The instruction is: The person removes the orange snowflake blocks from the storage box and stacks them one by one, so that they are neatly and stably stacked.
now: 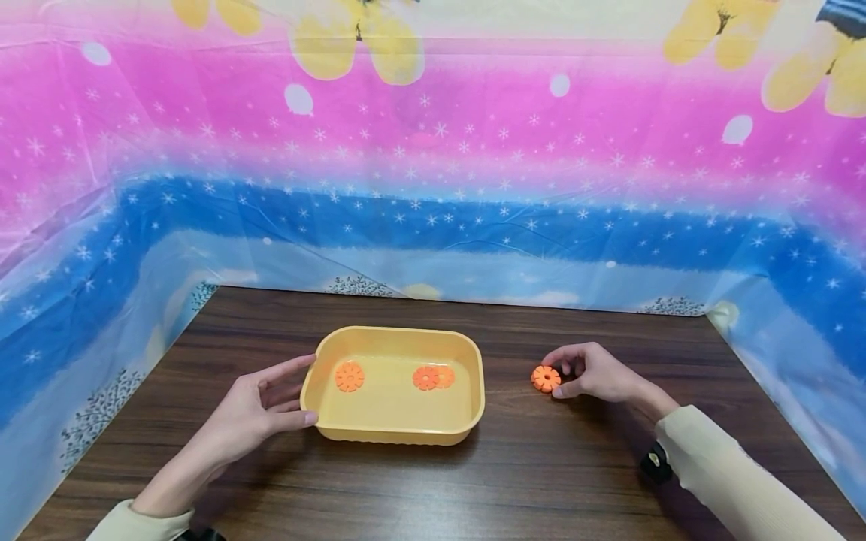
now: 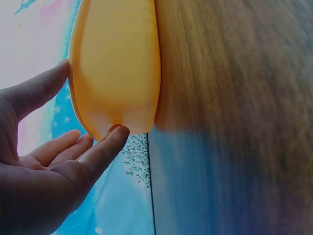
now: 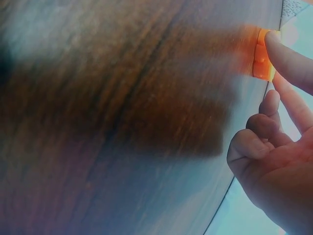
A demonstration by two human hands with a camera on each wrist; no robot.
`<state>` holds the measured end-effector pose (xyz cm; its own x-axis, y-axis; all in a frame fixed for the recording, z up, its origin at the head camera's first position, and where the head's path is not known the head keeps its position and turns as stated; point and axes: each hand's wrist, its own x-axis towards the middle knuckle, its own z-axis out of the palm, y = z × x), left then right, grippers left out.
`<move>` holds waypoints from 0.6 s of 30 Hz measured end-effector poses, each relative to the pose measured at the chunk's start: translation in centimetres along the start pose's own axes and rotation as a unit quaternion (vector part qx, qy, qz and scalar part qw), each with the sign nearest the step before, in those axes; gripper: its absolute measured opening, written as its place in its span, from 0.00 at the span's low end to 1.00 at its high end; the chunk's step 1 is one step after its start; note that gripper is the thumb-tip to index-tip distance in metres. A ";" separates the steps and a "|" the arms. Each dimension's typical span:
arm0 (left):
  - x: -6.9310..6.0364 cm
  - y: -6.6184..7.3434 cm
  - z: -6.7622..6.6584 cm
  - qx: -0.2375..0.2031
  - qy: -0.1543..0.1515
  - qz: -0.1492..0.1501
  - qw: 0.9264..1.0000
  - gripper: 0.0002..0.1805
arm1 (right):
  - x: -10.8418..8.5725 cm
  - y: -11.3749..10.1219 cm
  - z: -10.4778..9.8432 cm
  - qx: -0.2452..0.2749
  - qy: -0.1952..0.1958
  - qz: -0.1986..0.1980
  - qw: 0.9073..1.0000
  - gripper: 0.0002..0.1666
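A yellow plastic tray [image 1: 399, 438] sits on the table, with orange notched discs lying flat inside. One disc [image 1: 349, 377] is at the left, and another [image 1: 425, 378] at the right overlaps a paler orange disc shape [image 1: 445, 376]. My left hand [image 1: 252, 409] touches the tray's left end, fingers spread and fairly straight, thumb by the near corner. In the left wrist view, fingertips meet the tray's wall and rim [image 2: 115, 63]. Right of the tray, my right hand [image 1: 595, 374] pinches an orange notched disc [image 1: 545, 379] between thumb and index finger, at the table surface; the right wrist view shows it edge-on.
The dark wood-grain table [image 1: 419, 488] extends on all sides of the tray. A pink and blue patterned cloth [image 1: 433, 225] hangs behind it and along both sides. A black band [image 1: 655, 462] is at my right wrist.
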<state>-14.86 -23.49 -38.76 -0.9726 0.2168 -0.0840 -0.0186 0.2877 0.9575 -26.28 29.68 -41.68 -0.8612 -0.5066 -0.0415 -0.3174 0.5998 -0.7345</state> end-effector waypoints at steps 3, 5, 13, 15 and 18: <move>0.0 0.0 0.0 0.001 0.001 0.000 1.000 0.46 | 0.0 0.1 0.0 -0.001 -0.001 0.001 1.000 0.26; 0.0 0.0 0.0 0.002 0.000 0.001 1.000 0.46 | 0.0 0.1 -0.1 0.003 -0.002 0.002 1.000 0.28; 0.0 0.0 0.0 0.011 0.003 0.002 1.000 0.46 | 0.2 -1.2 -0.4 0.026 -0.001 0.011 1.000 0.34; -0.1 0.0 0.0 0.011 0.003 0.004 1.000 0.46 | 0.3 -1.9 -0.5 0.028 0.000 0.006 1.000 0.33; -0.1 0.0 0.0 0.010 0.002 0.006 1.000 0.46 | 0.7 -3.2 -0.4 0.016 -0.001 -0.007 1.000 0.30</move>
<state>-14.80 -23.54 -38.72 -0.9736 0.2168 -0.0717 -0.0025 0.3038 0.9527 -25.98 27.66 -39.05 -0.8557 -0.5164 -0.0328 -0.3167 0.5727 -0.7562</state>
